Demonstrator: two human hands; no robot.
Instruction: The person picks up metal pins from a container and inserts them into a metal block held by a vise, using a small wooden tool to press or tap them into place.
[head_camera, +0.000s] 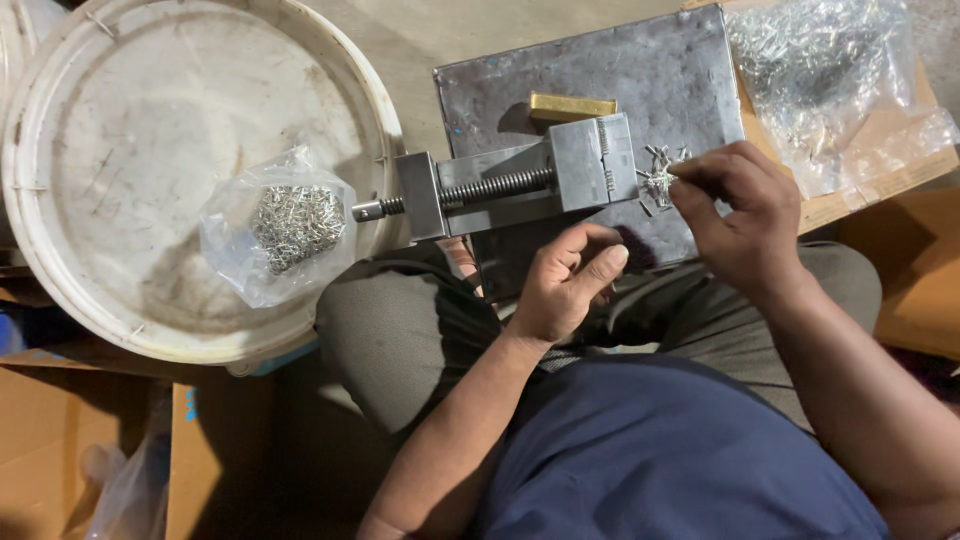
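Two bare hands are seen from the head camera over a grey steel plate (680, 70) that is laid across the person's lap. The right hand (740, 220) is held near the plate's near edge, its fingertips pinched on something small at a little heap of metal pins (658, 180); what exactly is nipped cannot be told. The left hand (565, 285) is curled just off the near edge, thumb and fingers loosely bent, and nothing is seen held in it. A small steel vise (520, 180) is set along the plate, its block beside the pins and its screw end projecting past the plate's left edge. A brass-coloured bar (572, 106) is lain behind the vise, towards the far edge. Bare plate is left only at the far corners and right of the pins. To the left, a white bucket lid (130, 120) is placed close to the vise screw, and a clear bag of pins (280, 225) is carried at its right rim. Past the plate's right edge, a larger clear bag of pins (830, 70) is spread on cardboard (900, 170).
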